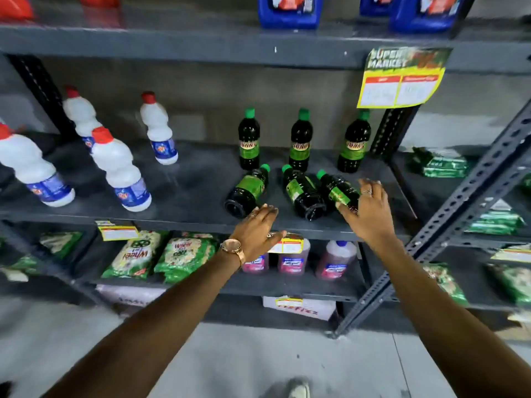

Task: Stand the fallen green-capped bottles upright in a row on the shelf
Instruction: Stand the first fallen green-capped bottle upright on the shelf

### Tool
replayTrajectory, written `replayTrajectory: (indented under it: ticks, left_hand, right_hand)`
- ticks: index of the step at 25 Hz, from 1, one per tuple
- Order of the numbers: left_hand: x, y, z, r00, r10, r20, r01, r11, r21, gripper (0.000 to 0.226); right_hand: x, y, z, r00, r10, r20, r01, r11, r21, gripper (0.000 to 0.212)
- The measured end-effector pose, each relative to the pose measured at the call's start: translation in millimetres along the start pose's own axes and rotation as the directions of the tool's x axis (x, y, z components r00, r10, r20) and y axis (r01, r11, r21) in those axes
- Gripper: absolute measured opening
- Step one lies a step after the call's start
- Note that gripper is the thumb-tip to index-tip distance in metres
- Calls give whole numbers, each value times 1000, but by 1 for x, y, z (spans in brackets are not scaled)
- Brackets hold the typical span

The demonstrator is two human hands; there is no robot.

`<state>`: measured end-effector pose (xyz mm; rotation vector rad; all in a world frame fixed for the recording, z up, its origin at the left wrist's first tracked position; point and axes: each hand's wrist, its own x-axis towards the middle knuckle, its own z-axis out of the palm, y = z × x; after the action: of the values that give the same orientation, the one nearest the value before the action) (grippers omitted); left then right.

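Observation:
Three dark green-capped bottles stand upright at the back of the grey shelf (pixel 186 193): left (pixel 248 140), middle (pixel 300 142), right (pixel 354 145). In front of them three more lie on their sides, caps pointing away: left fallen bottle (pixel 247 192), middle fallen bottle (pixel 301 193), right fallen bottle (pixel 336 191). My right hand (pixel 369 209) is wrapped over the base end of the right fallen bottle. With fingers spread and nothing in it, my left hand (pixel 257 232) hovers at the shelf's front edge just below the left fallen bottle's base.
Several white red-capped bottles (pixel 117 168) stand on the shelf's left half. A yellow price sign (pixel 402 79) hangs from the shelf above. Blue jugs (pixel 290 10) sit on top. Below are green packets (pixel 184 254) and pink bottles (pixel 334 259). A slanted metal upright (pixel 471 191) is at right.

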<state>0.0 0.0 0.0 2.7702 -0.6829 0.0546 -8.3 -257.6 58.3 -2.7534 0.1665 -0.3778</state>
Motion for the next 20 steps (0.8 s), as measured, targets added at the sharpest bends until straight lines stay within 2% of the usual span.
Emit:
replayTrajectory:
  ticks: [2, 4, 7, 9, 13, 15, 17, 18, 20]
  left_hand:
    - [14, -3, 12, 996, -29, 79, 32, 999, -35, 70]
    - [26, -3, 23, 995, -45, 88, 47, 998, -31, 71]
    - [42, -4, 37, 996, -83, -15, 82, 995, -53, 72]
    - [51, -6, 41, 990, -113, -89, 112, 994, -19, 64]
    - [54, -5, 51, 968, -149, -201, 167, 983, 75, 59]
    - [55, -4, 52, 963, -130, -235, 159, 981, 110, 59]
    - [55, -4, 52, 958, -127, -258, 164, 978, 129, 57]
    - [55, -4, 52, 955, -123, -269, 164, 977, 137, 56]
    - [55, -3, 53, 952, -116, -283, 161, 977, 140, 55]
  right_hand:
    - [20, 6, 8, 971, 133, 199, -122, 990, -68, 89]
    - [36, 12, 16, 914, 232, 331, -206, 972, -112, 95]
    - [58, 21, 28, 911, 278, 304, -242, 959, -150, 86]
    - [75, 29, 30, 902, 296, 314, -261, 954, -149, 82]
    - [94, 47, 35, 869, 324, 375, -353, 935, 11, 58]
    - [98, 53, 41, 898, 322, 301, -377, 915, 145, 50]
    - [95, 55, 56, 946, 306, 103, -323, 885, 336, 52]
    - [92, 54, 62, 952, 307, 2, -273, 842, 465, 54]
    - [88, 49, 71, 938, 329, -112, -178, 732, 657, 61]
